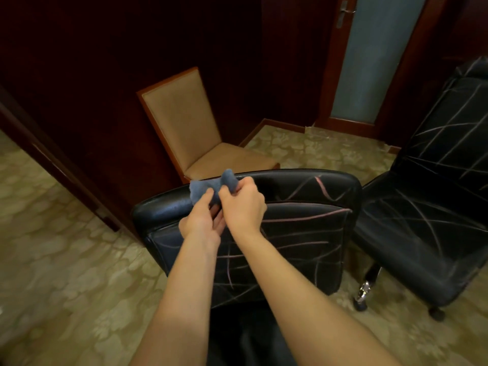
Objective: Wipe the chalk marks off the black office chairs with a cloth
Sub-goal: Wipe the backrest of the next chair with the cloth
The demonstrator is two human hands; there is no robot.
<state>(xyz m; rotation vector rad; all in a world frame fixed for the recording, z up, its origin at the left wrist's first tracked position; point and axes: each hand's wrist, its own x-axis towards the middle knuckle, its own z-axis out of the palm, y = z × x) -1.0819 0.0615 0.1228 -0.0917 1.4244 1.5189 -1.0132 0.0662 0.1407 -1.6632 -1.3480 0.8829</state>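
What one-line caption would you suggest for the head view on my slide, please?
Both hands, left hand and right hand, bunch a blue cloth over a chalk-streaked black office chair.

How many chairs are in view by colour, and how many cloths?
Black office chairs with chalk marks: 2, the near chair and the far chair
Tan upholstered chair: 1
Blue cloth: 1, held by left hand and right hand
Total: 4
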